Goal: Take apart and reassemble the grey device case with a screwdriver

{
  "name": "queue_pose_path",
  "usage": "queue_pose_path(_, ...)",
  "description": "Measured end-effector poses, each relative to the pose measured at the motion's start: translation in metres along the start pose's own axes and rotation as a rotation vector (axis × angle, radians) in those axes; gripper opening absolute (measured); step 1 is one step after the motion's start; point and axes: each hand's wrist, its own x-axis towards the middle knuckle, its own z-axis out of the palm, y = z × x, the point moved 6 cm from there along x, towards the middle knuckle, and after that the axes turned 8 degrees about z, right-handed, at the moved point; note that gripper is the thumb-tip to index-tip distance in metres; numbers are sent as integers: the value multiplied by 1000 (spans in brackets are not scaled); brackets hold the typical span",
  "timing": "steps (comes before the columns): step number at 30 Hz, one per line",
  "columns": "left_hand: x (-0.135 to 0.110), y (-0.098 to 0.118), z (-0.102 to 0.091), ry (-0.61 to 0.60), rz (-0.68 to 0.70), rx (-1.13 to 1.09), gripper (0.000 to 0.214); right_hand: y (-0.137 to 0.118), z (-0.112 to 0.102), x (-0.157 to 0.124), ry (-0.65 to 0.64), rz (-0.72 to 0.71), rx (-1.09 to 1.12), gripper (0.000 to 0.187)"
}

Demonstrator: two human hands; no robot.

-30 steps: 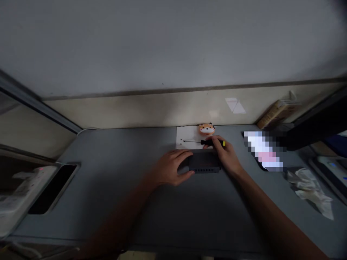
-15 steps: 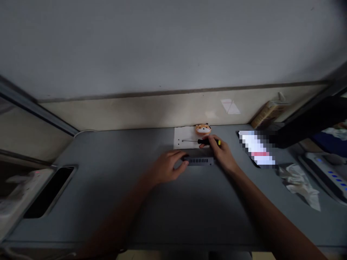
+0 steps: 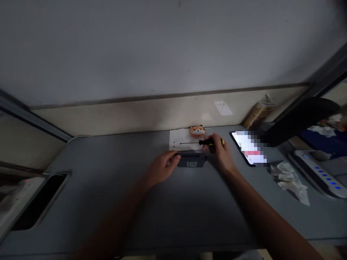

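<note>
My left hand (image 3: 164,165) is closed on the left end of a dark, flat box (image 3: 200,161) with a row of vent slots and a pale label. The box is tilted so that its slotted side and label face me. A screwdriver (image 3: 207,142) with a black and yellow handle is held in my right hand (image 3: 221,150), its thin shaft pointing left. The screwdriver's tip is over a sheet of white paper (image 3: 176,135) behind the box, with a small dark speck at the tip. More small dark pieces (image 3: 174,144), likely screws, lie on the paper's left part.
An orange animal-faced case (image 3: 197,131) sits on the paper. To the right are a lit phone (image 3: 248,148), crumpled tissue (image 3: 291,180), a power strip (image 3: 320,173) and a small carton (image 3: 258,115). A dark-screened device (image 3: 40,202) lies at the left. The wall (image 3: 135,113) bounds the back.
The box has tipped, so its label now shows. My right hand has come off the box's right end, still holding the screwdriver. The whole view has shifted slightly.
</note>
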Motion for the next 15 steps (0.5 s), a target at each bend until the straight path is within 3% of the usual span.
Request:
queue_pose_path(8, -5, 13, -21, 265, 319, 217, 26, 3, -6, 2, 40, 24, 128, 59)
queue_pose_path(15, -11, 25, -22, 325, 502, 343, 18, 2, -2, 0, 6, 53, 196, 55)
